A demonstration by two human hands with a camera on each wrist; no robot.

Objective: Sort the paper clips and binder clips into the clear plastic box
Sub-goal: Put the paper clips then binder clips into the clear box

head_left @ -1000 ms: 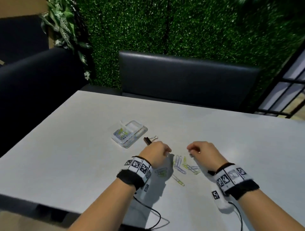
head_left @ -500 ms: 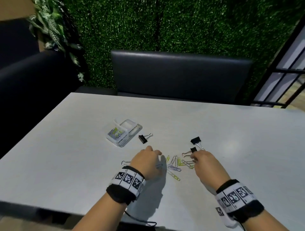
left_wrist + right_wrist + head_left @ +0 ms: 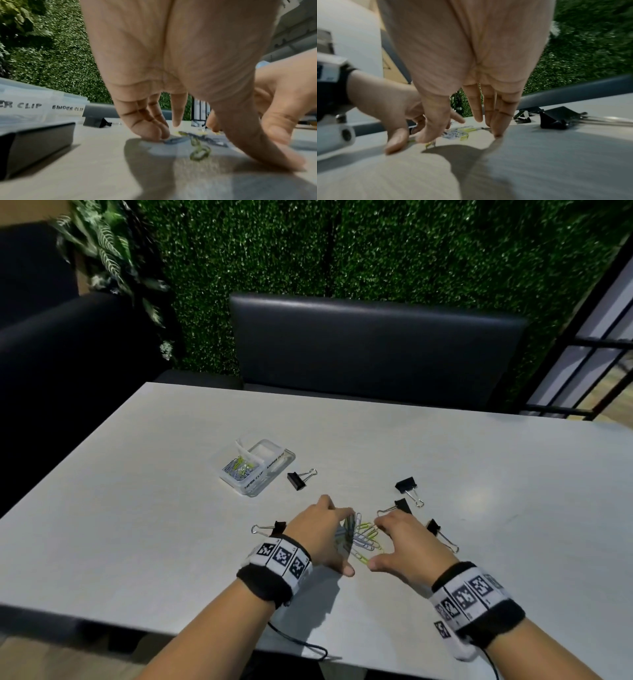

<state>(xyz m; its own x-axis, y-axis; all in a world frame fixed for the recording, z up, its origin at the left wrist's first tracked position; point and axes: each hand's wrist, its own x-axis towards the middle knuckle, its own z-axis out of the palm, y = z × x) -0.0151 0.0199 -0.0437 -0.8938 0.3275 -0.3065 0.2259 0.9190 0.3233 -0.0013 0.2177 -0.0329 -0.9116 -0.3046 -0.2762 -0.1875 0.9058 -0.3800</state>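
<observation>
The left hand (image 3: 320,537) and the right hand (image 3: 406,542) stand arched on the tabletop (image 3: 479,460) near its front edge, facing each other on either side of a small heap of paper clips (image 3: 363,537). Both have fingers straight and pointing down, fingertips on the surface, thumbs nearly meeting on the near side of the heap; neither pinches anything. The left fingertips (image 3: 157,133) touch a grey clip at the heap's edge. Five black binder clips lie around the hands: one (image 3: 274,529) just left of the left wrist, two (image 3: 399,506) (image 3: 440,534) beside the right hand, one (image 3: 407,489) a little farther back, one (image 3: 298,479) next to the clear plastic box (image 3: 270,474). The box sits open toward the left middle of the tabletop, its left compartment holding paper clips (image 3: 238,467).
</observation>
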